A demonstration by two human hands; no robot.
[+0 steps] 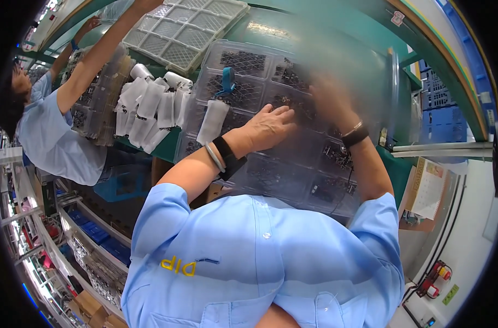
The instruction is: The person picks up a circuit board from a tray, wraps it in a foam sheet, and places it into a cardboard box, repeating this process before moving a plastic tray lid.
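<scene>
The left hand (pixel 268 128) lies flat, fingers spread, on the clear tray (pixel 243 71). The right hand (pixel 328 101) is blurred just beyond it, so I cannot tell its grip. The tray, on the green bench (pixel 369 60), looks light, thin and flexible, probably slippery; hold it by the rims, not the pockets of small dark parts (pixel 243 60).

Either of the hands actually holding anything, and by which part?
Left hand lies flat, palm down, on the clear compartment tray; it grips nothing. Right hand is motion-blurred over the tray; any hold cannot be told.
</scene>
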